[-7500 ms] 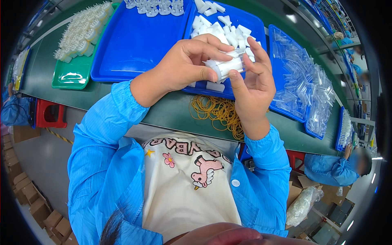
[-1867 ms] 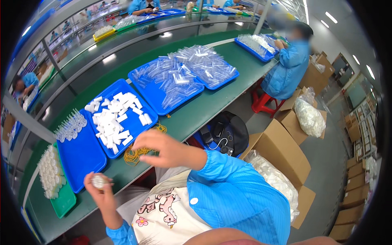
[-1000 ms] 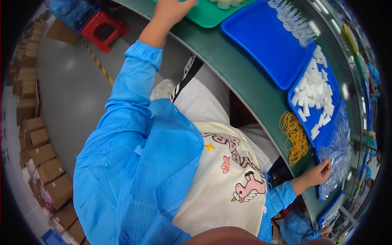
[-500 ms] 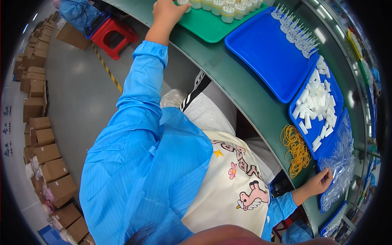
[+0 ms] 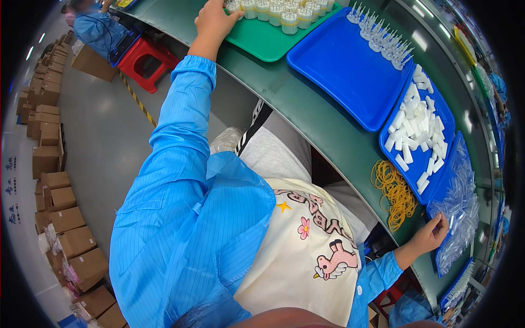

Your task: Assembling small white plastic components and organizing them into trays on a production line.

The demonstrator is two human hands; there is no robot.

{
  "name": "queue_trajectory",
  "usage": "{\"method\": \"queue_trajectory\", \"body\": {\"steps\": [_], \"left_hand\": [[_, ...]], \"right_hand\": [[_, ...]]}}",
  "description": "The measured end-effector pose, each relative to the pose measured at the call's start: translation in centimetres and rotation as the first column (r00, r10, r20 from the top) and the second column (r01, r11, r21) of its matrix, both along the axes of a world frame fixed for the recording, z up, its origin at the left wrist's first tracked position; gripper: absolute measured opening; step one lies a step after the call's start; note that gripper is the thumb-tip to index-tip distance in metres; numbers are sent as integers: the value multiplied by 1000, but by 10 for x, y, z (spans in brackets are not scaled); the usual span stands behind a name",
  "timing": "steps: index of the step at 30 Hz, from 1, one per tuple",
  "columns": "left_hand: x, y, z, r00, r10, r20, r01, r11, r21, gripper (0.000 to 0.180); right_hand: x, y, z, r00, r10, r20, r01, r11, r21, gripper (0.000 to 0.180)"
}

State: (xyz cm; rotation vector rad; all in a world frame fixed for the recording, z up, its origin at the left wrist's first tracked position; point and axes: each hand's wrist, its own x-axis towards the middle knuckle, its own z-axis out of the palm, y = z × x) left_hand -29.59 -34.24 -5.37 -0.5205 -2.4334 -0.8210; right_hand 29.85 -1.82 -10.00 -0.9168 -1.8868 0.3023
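Note:
At the left end of the green tray [image 5: 269, 50], my left hand [image 5: 214, 23] has thumb and fingers around a short whitish cylinder [image 5: 233, 7] with a yellowish band. Similar cylinders [image 5: 289, 22] stand in close rows beside it. My right hand [image 5: 430, 235] is at the near edge of a blue tray heaped with thin clear plastic tubes [image 5: 458, 210]. Its fingertips are pinched together over the tray's rim, and whatever they hold is too small to make out. Next to that hand, yellow rubber bands [image 5: 395, 191] lie in a loose pile on the green table [image 5: 311, 117].
A large blue tray [image 5: 344, 76] carries upright white pronged parts [image 5: 384, 41] along its far side. Another blue tray holds scattered white tube pieces [image 5: 418, 128]. A red stool [image 5: 145, 63] and a person in blue [image 5: 99, 31] are at upper left; cardboard boxes [image 5: 87, 262] line the floor.
The whole view has shifted slightly. My left hand stays at the cylinder on the green tray. My right hand stays by the clear tubes, its fingers drawn closer together.

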Motion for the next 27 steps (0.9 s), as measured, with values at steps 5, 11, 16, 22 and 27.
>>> {"method": "queue_trajectory", "body": {"steps": [5,11,16,22,27], "left_hand": [[0,-3,-3,999,-29,-26,30,999,20,38],[-65,-36,-53,997,-26,-66,20,996,-92,51],[-63,-26,-45,1000,-24,-20,24,1000,2,52],[-47,-23,-30,987,-113,-112,110,993,-40,76],[49,22,21,819,-294,-492,280,954,-105,37]], "right_hand": [[2,-4,2,1000,-7,17,8,1000,-16,14],[-5,-5,-4,1000,-7,7,8,997,-71,14],[-9,-13,0,999,19,-48,-22,998,-59,11],[-6,-15,4,996,55,-76,-47,994,97,9],[-15,-22,31,981,185,-61,-181,981,64,12]]}}
